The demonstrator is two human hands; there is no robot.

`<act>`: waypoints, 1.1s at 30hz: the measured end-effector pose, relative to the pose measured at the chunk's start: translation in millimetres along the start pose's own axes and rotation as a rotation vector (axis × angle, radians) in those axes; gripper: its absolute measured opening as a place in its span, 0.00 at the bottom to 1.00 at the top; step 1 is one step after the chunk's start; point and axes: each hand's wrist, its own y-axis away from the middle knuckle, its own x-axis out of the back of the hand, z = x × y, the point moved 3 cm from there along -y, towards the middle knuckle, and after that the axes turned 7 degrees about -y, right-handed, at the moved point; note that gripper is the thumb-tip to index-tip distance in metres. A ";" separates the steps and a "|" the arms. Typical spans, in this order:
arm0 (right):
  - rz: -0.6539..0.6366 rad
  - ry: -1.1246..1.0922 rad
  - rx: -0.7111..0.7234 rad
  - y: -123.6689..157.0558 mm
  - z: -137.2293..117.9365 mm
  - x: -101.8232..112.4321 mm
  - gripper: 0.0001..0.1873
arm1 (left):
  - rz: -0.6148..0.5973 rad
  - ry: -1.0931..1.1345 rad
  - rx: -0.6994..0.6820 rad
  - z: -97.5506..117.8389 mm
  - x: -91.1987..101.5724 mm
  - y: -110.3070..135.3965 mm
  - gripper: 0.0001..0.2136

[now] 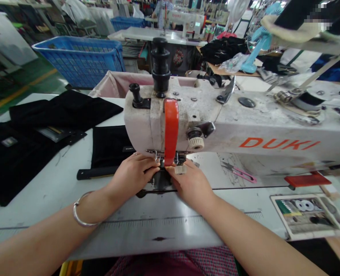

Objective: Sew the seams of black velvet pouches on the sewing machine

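Both hands meet at the needle of a white sewing machine (147, 126) with a red lever guard (171, 130) on its head. My left hand (133, 172), a silver bangle on its wrist, is closed at the left of the presser foot, thumb and forefinger pressed on black fabric (109, 143). That fabric lies flat and runs under the machine head; a black strip (96, 173) with a yellowish edge sticks out below it. Right of the needle, my right hand (192, 186) is closed, its fingertips partly hidden behind the machine parts; what they grip is not visible.
More black fabric pieces (0, 165) lie on the table's left. Pink-handled thread snips (240, 172) rest under the machine arm. At right is a tray (281, 218) with bobbins and needles. A blue basket (80, 57) and a pink cloth-lined bin (112, 82) stand behind the table.
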 end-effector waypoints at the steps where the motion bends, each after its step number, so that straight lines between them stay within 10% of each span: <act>1: -0.001 -0.005 -0.009 -0.4 0.1 0.1 0.14 | 0.000 -0.005 0.006 -1.1 -1.1 -0.2 0.06; 33: 0.014 0.062 0.021 -5.5 -2.4 -8.7 0.06 | 0.084 -0.084 -0.048 -15.2 -11.6 11.5 0.14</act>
